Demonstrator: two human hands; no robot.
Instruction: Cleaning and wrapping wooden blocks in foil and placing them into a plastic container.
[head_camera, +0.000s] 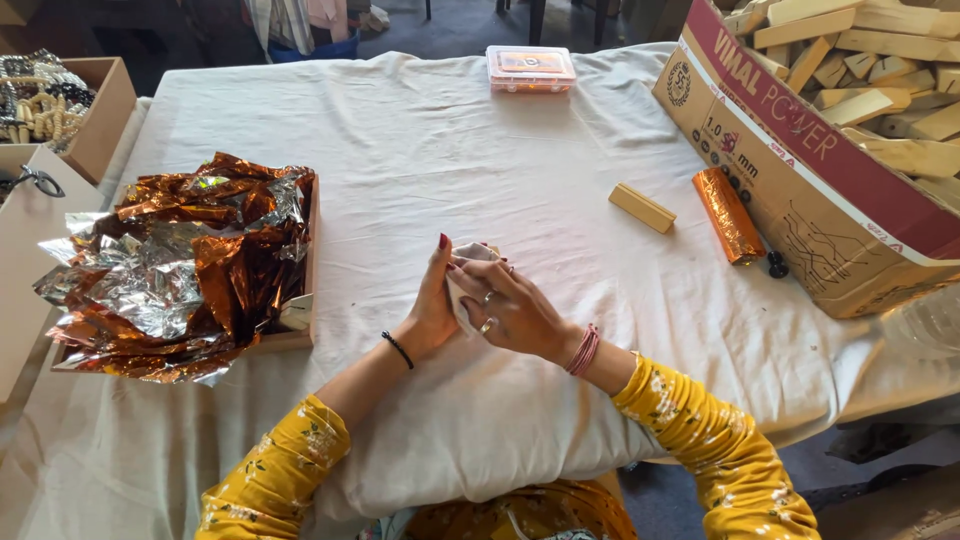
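Observation:
My left hand (432, 305) and my right hand (510, 312) are pressed together over a small pale object (468, 256) at the middle of the cloth-covered table (420, 150). Only a corner of the object shows between the fingers, so I cannot tell what it is. A bare wooden block (642, 208) lies to the right. Beside it rests a block wrapped in copper foil (729, 214). Both hands wear yellow floral sleeves.
A shallow box heaped with crumpled copper and silver foil sheets (180, 265) stands at the left. A large cardboard box of wooden blocks (840, 130) fills the right. A small clear plastic case (530, 68) sits at the far edge. A box of beads (50, 100) is far left.

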